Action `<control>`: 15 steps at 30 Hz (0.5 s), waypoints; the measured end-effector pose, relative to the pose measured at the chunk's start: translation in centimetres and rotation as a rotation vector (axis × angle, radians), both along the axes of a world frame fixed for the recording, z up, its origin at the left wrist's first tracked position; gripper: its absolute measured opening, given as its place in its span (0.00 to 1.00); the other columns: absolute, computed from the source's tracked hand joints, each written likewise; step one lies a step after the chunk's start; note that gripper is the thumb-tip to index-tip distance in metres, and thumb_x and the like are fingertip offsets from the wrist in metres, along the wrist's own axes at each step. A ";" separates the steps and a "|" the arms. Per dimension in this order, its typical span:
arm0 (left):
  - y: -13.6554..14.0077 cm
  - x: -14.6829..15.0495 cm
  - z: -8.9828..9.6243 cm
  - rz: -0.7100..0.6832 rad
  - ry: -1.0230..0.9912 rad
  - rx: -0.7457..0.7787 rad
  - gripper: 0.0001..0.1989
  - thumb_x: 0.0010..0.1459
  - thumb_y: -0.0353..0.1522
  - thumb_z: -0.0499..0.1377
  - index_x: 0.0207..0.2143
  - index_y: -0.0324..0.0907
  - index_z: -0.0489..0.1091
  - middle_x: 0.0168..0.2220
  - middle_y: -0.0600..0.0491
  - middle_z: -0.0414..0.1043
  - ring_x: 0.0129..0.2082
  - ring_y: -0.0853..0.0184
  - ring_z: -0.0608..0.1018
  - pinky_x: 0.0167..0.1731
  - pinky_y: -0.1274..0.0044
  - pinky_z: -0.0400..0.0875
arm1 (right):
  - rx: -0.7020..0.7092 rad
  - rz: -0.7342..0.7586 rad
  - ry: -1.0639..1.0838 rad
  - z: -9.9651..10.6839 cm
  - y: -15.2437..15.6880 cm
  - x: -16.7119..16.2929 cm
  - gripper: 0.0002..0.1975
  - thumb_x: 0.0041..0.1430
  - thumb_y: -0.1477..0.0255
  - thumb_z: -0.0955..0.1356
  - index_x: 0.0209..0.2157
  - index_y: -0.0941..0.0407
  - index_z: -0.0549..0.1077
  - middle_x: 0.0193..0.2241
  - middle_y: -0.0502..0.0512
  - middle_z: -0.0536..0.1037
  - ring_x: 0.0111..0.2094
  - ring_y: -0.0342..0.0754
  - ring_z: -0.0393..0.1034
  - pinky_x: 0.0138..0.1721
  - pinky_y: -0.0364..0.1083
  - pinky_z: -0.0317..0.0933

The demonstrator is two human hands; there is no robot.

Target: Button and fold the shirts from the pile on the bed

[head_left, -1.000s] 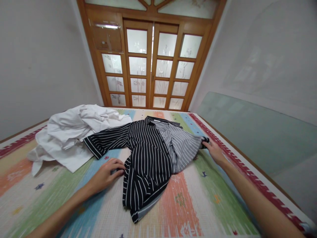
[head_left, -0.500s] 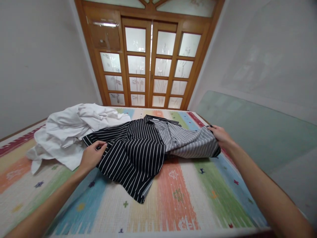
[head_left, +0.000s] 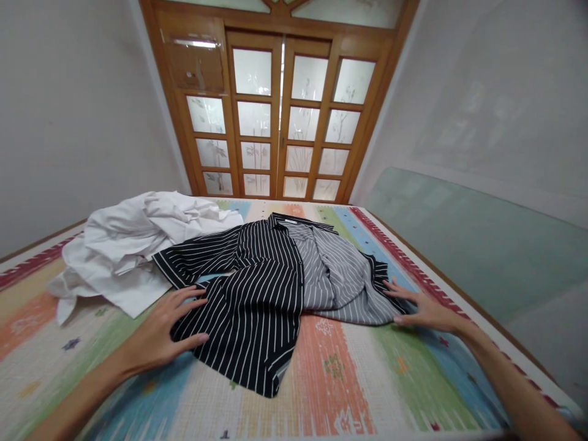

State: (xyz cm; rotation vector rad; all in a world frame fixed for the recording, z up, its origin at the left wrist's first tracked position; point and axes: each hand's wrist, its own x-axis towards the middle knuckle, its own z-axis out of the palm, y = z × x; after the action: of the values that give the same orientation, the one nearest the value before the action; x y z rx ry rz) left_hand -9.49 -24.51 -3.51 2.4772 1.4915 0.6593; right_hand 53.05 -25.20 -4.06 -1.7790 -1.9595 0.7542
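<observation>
Loosening on both sides now! The left hand (head_left: 158, 334) is no longer pinching the striped shirt (head_left: 261, 294): it's wide, fingers and thumb splayed over the near left edge, and whether the fingertips press the cloth I can't tell. Across on the right, the right hand (head_left: 425, 311) comes off its grip too, fingers well spread, the tips right at the shirt's right edge.

And the cloth has dropped! The grey inner panel (head_left: 331, 275), stretched taut half a second ago, slumps nearer, the dark cuff (head_left: 379, 269) bunched beside it. The black front panel spreads nearer as well. For the work in hand, that looks like a partial gain: the front lies broader, but the right half seems to need more smoothing.

So where are we? The shirt sits mid-scene on the patterned cover (head_left: 353, 367), just right of the white cloth (head_left: 133, 239). The collar (head_left: 275, 219) points far, towards the wooden doors (head_left: 307, 104); the hem (head_left: 273, 380) points near. The long axis runs far to near, its near end drifting slightly left, while the left sleeve (head_left: 197, 254) angles out left and a little near, reaching the white cloth.
</observation>
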 end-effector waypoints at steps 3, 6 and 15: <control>-0.2 1.6 -0.7 -0.046 0.008 -0.051 0.21 0.52 0.50 0.61 0.42 0.48 0.76 0.49 0.48 0.75 0.50 0.54 0.75 0.52 0.63 0.69 | 0.106 -0.040 -0.050 -1.2 -0.4 -1.0 0.28 0.40 0.50 0.74 0.41 0.51 0.81 0.55 0.61 0.73 0.59 0.66 0.64 0.62 0.61 0.53; 0.0 3.4 -0.7 -0.082 -0.059 -0.116 0.16 0.60 0.46 0.54 0.32 0.46 0.73 0.39 0.50 0.76 0.41 0.59 0.77 0.44 0.69 0.72 | 0.272 -0.106 -0.006 -1.7 -0.1 -2.2 0.23 0.48 0.47 0.69 0.27 0.53 0.79 0.47 0.62 0.79 0.49 0.64 0.72 0.55 0.60 0.61; 0.3 5.4 5.1 0.201 -0.965 -0.352 0.21 0.51 0.50 0.62 0.31 0.43 0.65 0.20 0.62 0.63 0.19 0.73 0.66 0.18 0.82 0.64 | 0.577 -0.615 0.481 1.1 2.0 -2.4 0.23 0.48 0.47 0.68 0.32 0.52 0.71 0.26 0.50 0.74 0.28 0.48 0.68 0.30 0.46 0.63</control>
State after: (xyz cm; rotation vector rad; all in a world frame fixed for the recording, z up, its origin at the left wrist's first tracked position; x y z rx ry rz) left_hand -4.08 -24.22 1.58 1.3893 1.2764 1.2494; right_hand 50.65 -23.16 -3.01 -1.5180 -1.0720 0.3113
